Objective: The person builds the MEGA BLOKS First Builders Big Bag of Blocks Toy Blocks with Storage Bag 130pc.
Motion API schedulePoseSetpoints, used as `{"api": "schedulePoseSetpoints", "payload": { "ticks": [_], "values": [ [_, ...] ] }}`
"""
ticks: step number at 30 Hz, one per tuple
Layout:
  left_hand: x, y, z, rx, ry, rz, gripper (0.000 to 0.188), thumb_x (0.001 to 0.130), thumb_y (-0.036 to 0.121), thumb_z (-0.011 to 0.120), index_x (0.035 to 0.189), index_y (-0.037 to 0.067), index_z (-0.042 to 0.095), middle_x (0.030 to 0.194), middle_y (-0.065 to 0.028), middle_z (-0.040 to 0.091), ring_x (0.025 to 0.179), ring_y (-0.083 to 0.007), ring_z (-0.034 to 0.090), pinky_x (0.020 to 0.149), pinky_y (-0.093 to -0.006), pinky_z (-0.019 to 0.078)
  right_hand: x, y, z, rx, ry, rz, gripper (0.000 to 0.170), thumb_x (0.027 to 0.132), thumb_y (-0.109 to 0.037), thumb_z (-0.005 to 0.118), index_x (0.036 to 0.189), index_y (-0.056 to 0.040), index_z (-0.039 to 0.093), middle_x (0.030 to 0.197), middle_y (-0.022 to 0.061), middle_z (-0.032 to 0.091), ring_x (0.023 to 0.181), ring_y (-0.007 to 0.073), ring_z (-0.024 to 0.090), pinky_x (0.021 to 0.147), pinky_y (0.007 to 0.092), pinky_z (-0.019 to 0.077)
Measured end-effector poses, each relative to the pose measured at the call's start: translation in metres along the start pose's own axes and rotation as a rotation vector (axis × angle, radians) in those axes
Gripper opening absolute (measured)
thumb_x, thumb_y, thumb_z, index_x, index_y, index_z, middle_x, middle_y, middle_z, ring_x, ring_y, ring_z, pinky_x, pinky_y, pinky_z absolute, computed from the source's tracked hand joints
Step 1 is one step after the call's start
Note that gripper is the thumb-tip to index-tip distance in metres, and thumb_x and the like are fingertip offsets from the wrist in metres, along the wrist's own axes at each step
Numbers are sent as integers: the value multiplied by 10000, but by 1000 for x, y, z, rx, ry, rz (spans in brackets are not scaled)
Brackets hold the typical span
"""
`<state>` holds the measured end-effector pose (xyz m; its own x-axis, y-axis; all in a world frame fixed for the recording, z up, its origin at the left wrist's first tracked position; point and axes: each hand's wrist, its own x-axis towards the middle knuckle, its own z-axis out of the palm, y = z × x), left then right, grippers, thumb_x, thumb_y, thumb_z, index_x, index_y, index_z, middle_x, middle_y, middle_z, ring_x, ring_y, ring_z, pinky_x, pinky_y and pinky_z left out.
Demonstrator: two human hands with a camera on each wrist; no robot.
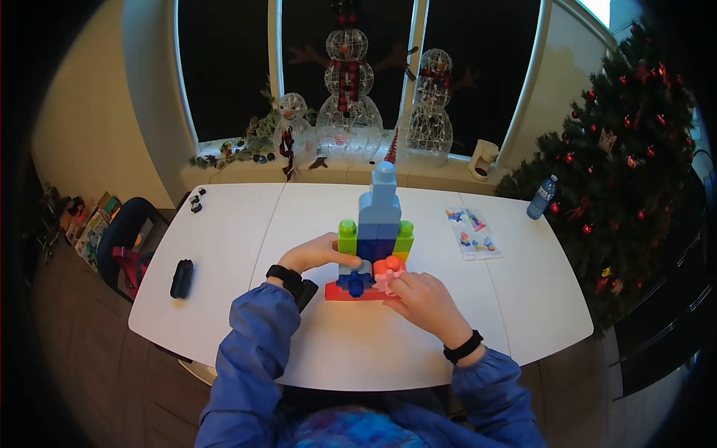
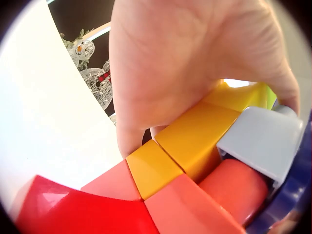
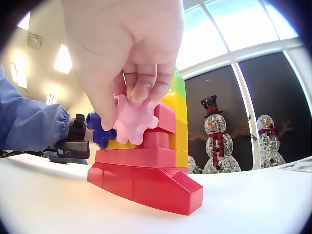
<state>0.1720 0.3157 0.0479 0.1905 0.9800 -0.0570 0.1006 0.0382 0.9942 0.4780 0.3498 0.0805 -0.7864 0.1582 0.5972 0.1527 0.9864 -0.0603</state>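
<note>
A tower of toy building blocks [image 1: 379,213] stands on the white table, light blue on top, darker blue below, with green blocks at its sides. Its red base [image 3: 146,185] is curved. My left hand [image 1: 310,255] grips the tower's left side, thumb at a grey block [image 2: 263,139] and fingers behind yellow blocks [image 2: 195,136]. On the tower's front sits a dark blue gear [image 1: 355,284]. Beside it, my right hand [image 1: 426,302] pinches a pink gear [image 3: 134,122] between thumb and fingers. The pink gear is right at the front of a coral block [image 1: 390,263].
A printed picture sheet [image 1: 475,233] lies to the right on the table, with a water bottle [image 1: 542,197] beyond it. To the left are a black case [image 1: 181,278] and small dark pieces [image 1: 196,200]. Wire snowmen [image 1: 349,82] stand by the window behind.
</note>
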Motion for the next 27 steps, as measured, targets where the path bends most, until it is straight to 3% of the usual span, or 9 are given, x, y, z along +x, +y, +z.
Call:
{"api": "schedulePoseSetpoints", "payload": {
  "ticks": [2, 5, 7, 10, 12, 14, 19, 27],
  "values": [
    [-22, 22, 4, 64, 68, 27, 709, 889, 210, 811, 1504, 34, 505, 1430, -98, 617, 1296, -222, 581, 1126, -384, 438, -4, -1, -18, 73, 15, 45, 259, 846, -189, 826, 1042, -86, 691, 881, 56, 684, 740, 244, 669, 657, 363, 533],
    [-72, 48, 14, 219, 503, 202, 563, 926, 225, 785, 1420, 37, 591, 1339, -124, 679, 1242, -243, 638, 1049, -391, 504, -27, -9, -65, 160, 253, 214, 285, 796, -137, 876, 1016, -63, 712, 863, 74, 711, 711, 243, 675, 642, 344, 533],
    [-117, 55, 21, 366, 730, 371, 508, 922, 181, 780, 1386, 46, 624, 1327, -108, 695, 1215, -247, 665, 1014, -378, 526, -58, -10, -98, 144, 473, 333, 210, 790, -13, 838, 962, -17, 719, 825, 117, 715, 688, 221, 686, 640, 311, 529],
    [-192, 61, 49, 395, 1064, 586, 369, 940, 72, 690, 1296, -10, 641, 1266, -138, 697, 1167, -232, 670, 991, -354, 513, -125, 5, -131, 89, 803, 451, 74, 950, -40, 709, 943, 30, 685, 772, 104, 669, 663, 168, 617, 639, 276, 498],
    [-235, 50, 62, 436, 1239, 700, 345, 998, 124, 643, 1302, -37, 614, 1245, -156, 676, 1155, -250, 665, 975, -356, 515, -150, 5, -164, 4, 906, 425, 139, 1030, -94, 635, 980, 36, 643, 793, 103, 627, 679, 155, 567, 614, 253, 449],
    [-268, 47, 71, 548, 1367, 751, 333, 1035, 182, 596, 1276, -49, 603, 1236, -162, 660, 1107, -236, 659, 937, -365, 524, -175, 7, -184, -112, 1031, 360, 255, 1088, -173, 534, 920, 8, 597, 775, 95, 582, 676, 147, 516, 590, 241, 398],
    [-323, 42, 77, 720, 1599, 728, 308, 1065, 199, 512, 1239, -40, 599, 1213, -156, 653, 1059, -223, 648, 881, -357, 515, -200, 0, -201, -53, 1083, 415, 296, 1117, -159, 445, 898, -16, 583, 777, 69, 537, 686, 121, 476, 606, 250, 384],
    [-329, 49, 84, 776, 1652, 754, 274, 1064, 160, 475, 1200, -35, 611, 1187, -142, 648, 1030, -207, 629, 859, -344, 502, -189, 7, -187, -103, 961, 372, 326, 1094, -158, 514, 831, 14, 600, 730, 96, 571, 621, 144, 500, 568, 259, 371]
  ]
}}
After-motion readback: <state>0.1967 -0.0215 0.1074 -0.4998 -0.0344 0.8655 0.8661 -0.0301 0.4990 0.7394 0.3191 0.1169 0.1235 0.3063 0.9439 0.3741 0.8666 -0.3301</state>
